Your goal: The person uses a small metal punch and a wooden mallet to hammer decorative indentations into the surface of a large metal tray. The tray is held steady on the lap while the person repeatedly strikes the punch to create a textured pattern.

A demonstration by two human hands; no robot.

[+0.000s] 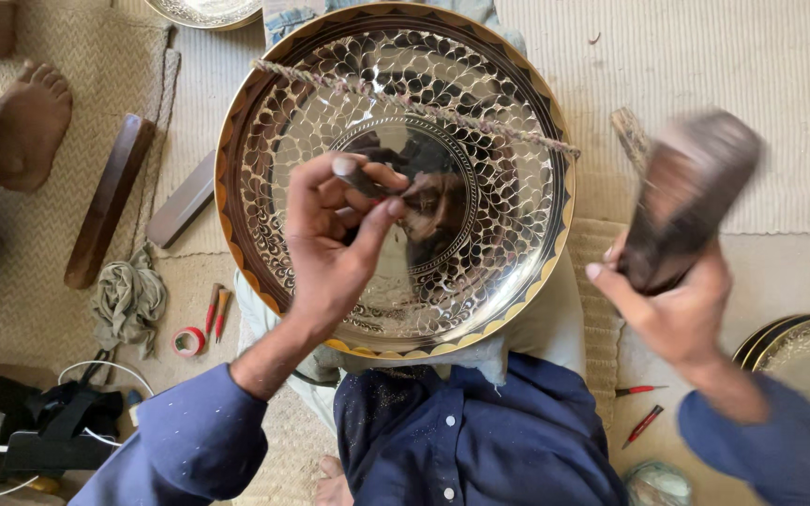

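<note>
A large round engraved metal tray [517, 122] with a dark and gold rim lies on my lap, its polished centre mirror-like. A twisted cord [480, 120] stretches across its upper part. My left hand [335, 244] pinches a small metal punch [356, 176] with its tip resting on the tray's centre. My right hand [672, 305] is raised to the right of the tray and grips a dark wooden mallet [691, 192], which is blurred by motion.
Another person's bare foot [30, 122] rests at top left. Two dark wooden bars [105, 211] [180, 201], a rag [128, 300], a red tape roll [188, 341] and red-handled tools [217, 309] lie left. Another engraved tray [803, 361] sits right, small red tools [641, 424] below.
</note>
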